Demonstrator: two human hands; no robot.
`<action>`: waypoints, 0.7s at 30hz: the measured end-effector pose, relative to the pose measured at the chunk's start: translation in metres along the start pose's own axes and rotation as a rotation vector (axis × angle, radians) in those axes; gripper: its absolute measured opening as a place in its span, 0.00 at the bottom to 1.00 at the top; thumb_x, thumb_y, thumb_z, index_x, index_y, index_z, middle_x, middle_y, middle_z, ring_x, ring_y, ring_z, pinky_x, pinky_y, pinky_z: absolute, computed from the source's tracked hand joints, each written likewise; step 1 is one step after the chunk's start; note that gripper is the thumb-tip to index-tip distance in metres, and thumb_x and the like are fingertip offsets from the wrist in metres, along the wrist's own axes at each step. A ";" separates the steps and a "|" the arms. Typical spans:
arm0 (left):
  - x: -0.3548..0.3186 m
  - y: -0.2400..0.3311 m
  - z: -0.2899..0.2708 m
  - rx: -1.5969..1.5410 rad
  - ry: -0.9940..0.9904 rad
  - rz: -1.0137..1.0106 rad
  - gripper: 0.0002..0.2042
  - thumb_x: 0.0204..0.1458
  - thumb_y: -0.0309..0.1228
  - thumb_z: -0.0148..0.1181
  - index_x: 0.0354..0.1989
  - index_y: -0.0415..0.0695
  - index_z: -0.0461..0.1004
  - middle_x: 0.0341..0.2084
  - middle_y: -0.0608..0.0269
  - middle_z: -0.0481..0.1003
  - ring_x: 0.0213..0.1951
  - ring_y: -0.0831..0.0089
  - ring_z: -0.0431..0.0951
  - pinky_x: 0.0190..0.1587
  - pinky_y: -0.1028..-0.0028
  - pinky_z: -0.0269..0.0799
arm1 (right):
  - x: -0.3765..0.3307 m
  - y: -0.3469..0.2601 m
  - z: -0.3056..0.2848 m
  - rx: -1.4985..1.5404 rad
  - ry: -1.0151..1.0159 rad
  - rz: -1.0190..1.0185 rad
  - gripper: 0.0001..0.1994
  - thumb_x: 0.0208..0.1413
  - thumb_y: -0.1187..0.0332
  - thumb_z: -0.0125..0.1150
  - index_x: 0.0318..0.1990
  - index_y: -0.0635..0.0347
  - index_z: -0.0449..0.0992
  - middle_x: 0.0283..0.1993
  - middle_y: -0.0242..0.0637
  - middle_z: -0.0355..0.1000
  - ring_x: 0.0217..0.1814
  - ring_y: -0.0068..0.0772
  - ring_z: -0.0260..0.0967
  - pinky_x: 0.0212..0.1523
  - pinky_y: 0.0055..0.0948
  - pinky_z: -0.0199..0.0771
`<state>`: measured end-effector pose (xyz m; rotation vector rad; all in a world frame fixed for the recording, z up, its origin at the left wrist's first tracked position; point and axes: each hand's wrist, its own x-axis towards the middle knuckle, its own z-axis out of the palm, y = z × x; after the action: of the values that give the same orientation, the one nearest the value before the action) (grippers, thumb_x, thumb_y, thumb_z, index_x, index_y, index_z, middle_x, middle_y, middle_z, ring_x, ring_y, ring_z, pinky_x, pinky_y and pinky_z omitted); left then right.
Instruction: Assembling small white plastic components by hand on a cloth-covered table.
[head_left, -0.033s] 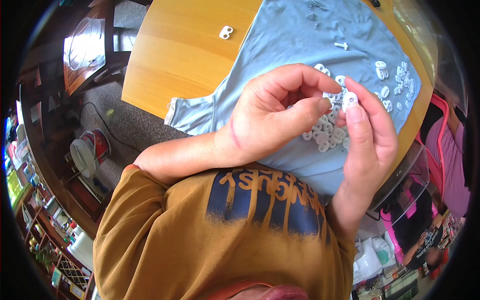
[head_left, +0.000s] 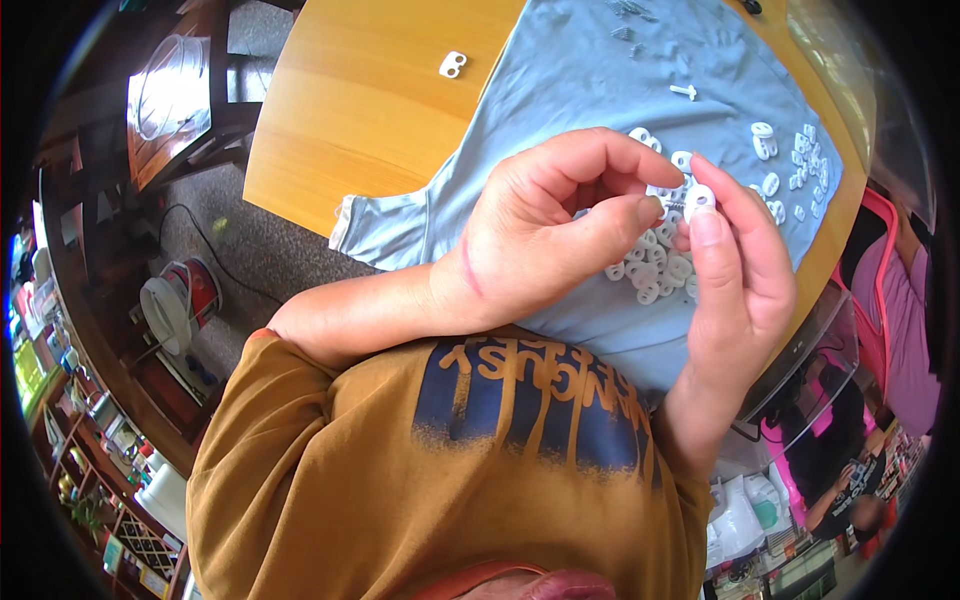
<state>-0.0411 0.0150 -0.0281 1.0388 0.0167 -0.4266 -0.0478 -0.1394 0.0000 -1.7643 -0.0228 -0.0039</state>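
Note:
My right hand (head_left: 745, 260) pinches a white two-holed cord lock piece (head_left: 700, 198) between thumb and fingers. From the left, my left hand (head_left: 560, 215) comes close to it, with thumb and index finger closed at the end of a small metal spring (head_left: 676, 204). The spring lies sideways between the left fingertips and the white piece; its exact seat cannot be made out. Below and behind the fingers is a pile of white plastic cord lock pieces (head_left: 650, 272) on a light blue cloth (head_left: 480, 215), partly hidden by my hands.
More small springs (head_left: 628, 40) lie at the far part of the cloth, near a white T-shaped plunger (head_left: 684, 92). Paired white pieces (head_left: 764, 140) and small white parts (head_left: 808, 165) sit to the right. One cord lock (head_left: 453, 65) rests on the bare wooden table (head_left: 360, 110).

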 end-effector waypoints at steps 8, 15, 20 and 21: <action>0.001 -0.001 -0.001 0.051 -0.038 0.033 0.11 0.51 0.19 0.53 0.44 0.37 0.69 0.33 0.65 0.73 0.29 0.86 0.69 0.30 0.86 0.67 | -0.004 -0.001 0.007 -0.152 -0.003 -0.069 0.12 0.50 0.80 0.54 0.43 0.68 0.71 0.31 0.31 0.68 0.30 0.17 0.61 0.32 0.15 0.62; 0.000 0.002 -0.003 -0.019 -0.107 -0.051 0.14 0.52 0.20 0.52 0.48 0.35 0.67 0.34 0.62 0.73 0.30 0.82 0.72 0.33 0.84 0.70 | -0.006 0.002 0.003 0.110 -0.039 -0.016 0.09 0.53 0.80 0.52 0.42 0.68 0.66 0.34 0.33 0.68 0.34 0.17 0.63 0.37 0.15 0.63; 0.001 -0.001 -0.002 -0.011 -0.177 -0.032 0.16 0.53 0.20 0.51 0.52 0.35 0.65 0.35 0.59 0.73 0.30 0.79 0.74 0.34 0.82 0.71 | -0.004 0.010 -0.002 0.059 -0.014 -0.195 0.08 0.52 0.80 0.52 0.41 0.69 0.68 0.39 0.38 0.67 0.37 0.21 0.64 0.37 0.17 0.64; 0.000 -0.001 -0.003 -0.044 -0.175 -0.024 0.16 0.54 0.21 0.51 0.52 0.35 0.64 0.35 0.59 0.73 0.30 0.79 0.74 0.35 0.81 0.71 | -0.004 0.010 -0.002 0.058 -0.017 -0.195 0.08 0.52 0.80 0.52 0.41 0.69 0.68 0.39 0.38 0.67 0.37 0.21 0.64 0.37 0.17 0.64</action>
<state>-0.0407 0.0164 -0.0308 0.9553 -0.1179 -0.5354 -0.0518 -0.1436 -0.0094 -1.6982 -0.2053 -0.1285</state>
